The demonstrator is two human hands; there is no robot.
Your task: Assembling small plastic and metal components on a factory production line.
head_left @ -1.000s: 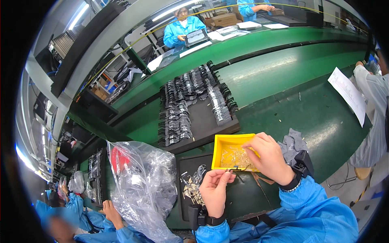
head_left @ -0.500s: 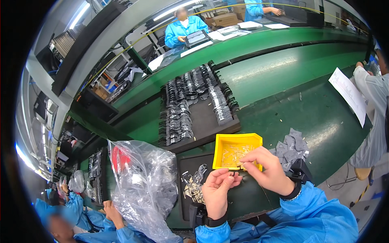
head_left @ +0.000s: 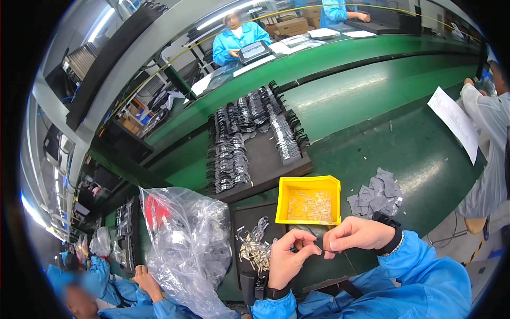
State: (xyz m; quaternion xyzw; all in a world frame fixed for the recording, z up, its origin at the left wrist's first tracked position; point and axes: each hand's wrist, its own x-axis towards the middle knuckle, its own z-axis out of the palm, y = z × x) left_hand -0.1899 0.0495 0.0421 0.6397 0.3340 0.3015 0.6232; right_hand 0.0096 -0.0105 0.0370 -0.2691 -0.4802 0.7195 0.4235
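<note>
My left hand (head_left: 289,259) is closed in a pinch at the near side of the yellow bin. A small dark part (head_left: 324,252) shows between its fingertips and those of my right hand (head_left: 361,234), which is also closed. The fingertips of both hands nearly meet, and the part's exact shape is too small to make out. Just beyond them stands the yellow bin (head_left: 281,199), holding many tiny pale slender pieces (head_left: 313,204). Left of my left hand, a heap of small metallic and dark parts (head_left: 255,252) lies in a black tray (head_left: 241,218).
A dark board (head_left: 263,151) carries rows of black clip-like parts (head_left: 231,159). Grey flat pieces (head_left: 377,194) lie right of the bin. A clear plastic bag (head_left: 188,239) bulges at left. A paper sheet (head_left: 454,122) overhangs the bench edge. Other people work around the green bench (head_left: 414,138).
My right hand has moved down and away from the yellow bin's near edge to my left fingertips. My left hand has turned, its fingers now pinching toward the right.
</note>
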